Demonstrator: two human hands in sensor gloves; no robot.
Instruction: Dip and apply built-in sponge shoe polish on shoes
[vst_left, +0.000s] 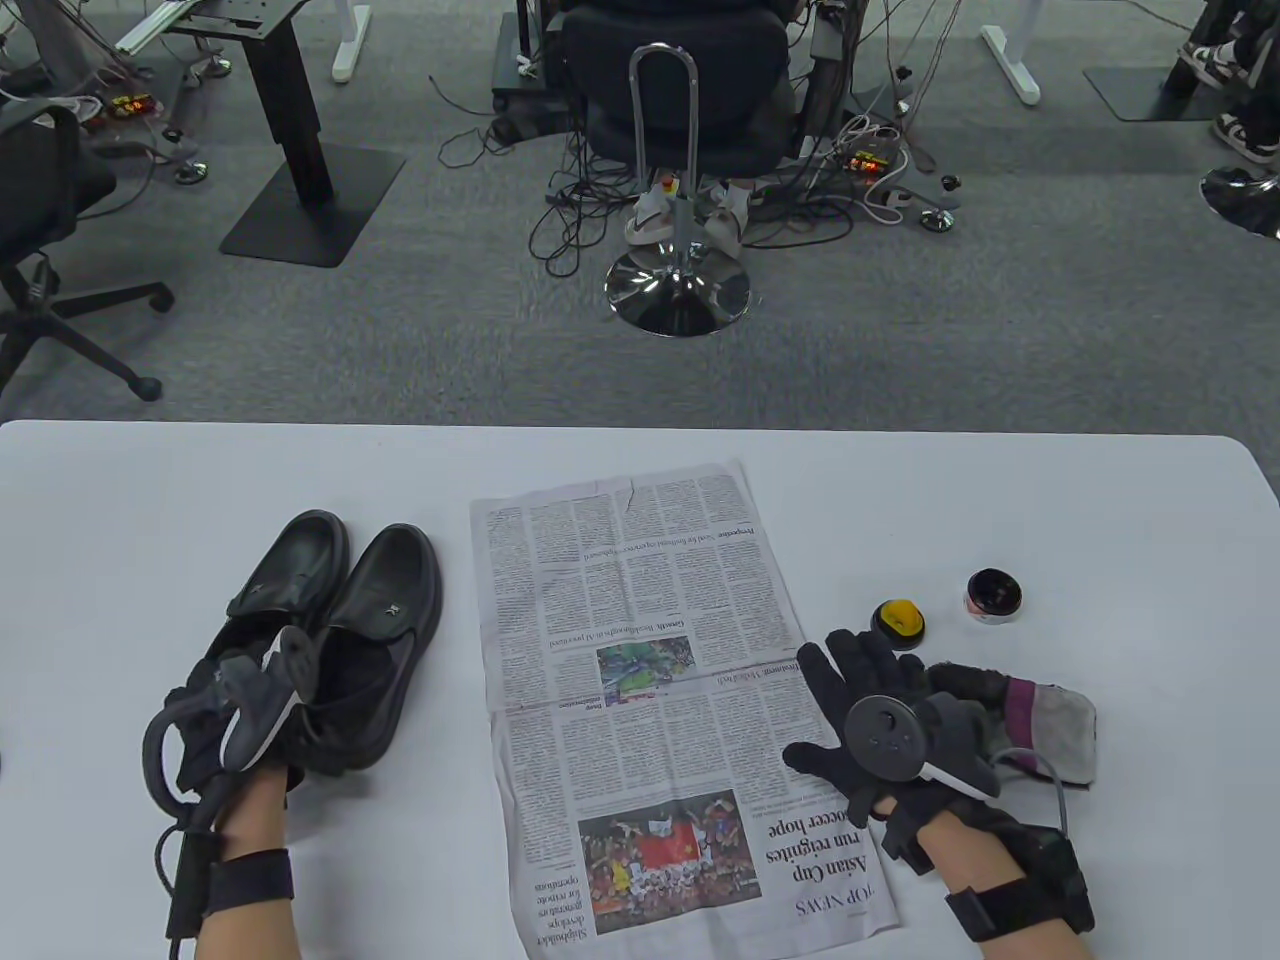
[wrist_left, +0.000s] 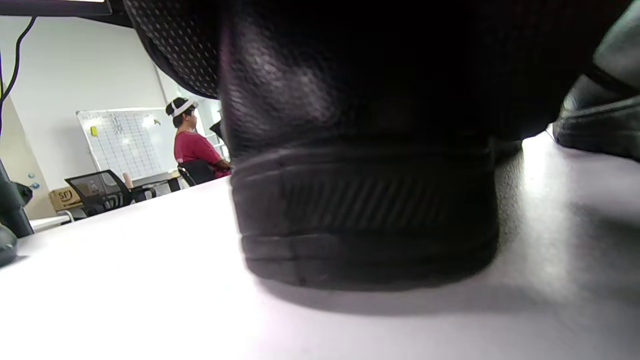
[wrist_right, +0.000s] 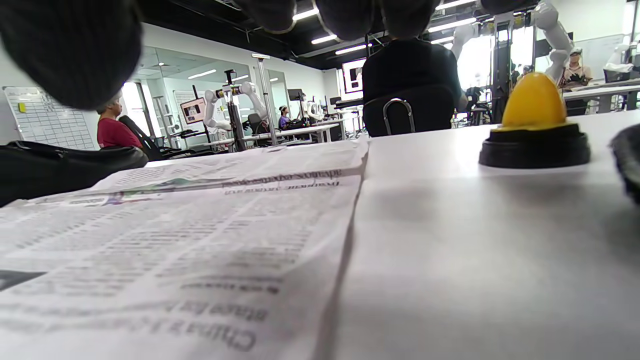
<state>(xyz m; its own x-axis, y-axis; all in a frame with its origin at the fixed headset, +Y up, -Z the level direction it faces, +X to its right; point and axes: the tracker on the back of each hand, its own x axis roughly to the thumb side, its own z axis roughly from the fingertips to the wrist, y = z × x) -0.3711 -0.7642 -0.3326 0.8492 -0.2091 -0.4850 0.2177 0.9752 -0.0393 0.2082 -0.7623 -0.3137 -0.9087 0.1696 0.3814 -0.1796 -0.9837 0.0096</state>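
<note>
Black leather slip-on shoes (vst_left: 330, 630), a pair, are set side by side at the table's left, toes pointing away, beside a spread newspaper sheet (vst_left: 650, 700) in the middle of the white table (vst_left: 1100, 520). The left hand (vst_left: 225, 715) is placed at the heel end of the pair; from the table view the fingers are hidden behind the tracker, so whether a heel is gripped cannot be told, and in the left wrist view only the ribbed heel of the shoe (wrist_left: 365, 215) is seen, close up and flat on the table. The right hand (vst_left: 880, 730) is laid flat with fingers spread straight, holding nothing, its fingertips at the newspaper's right edge. The yellow sponge applicator on its black round lid (vst_left: 898, 622) is stood just beyond that hand, sponge up; the open black polish tin (vst_left: 993, 595) is near it, further right. A grey and purple cloth (vst_left: 1050, 720) is lying just right of the hand. Judged as the setup step: a shoe is best moved onto the paper first, so no polish is smeared on the table. The applicator should be taken by its black base, never the sponge, and dipped lightly.
</note>
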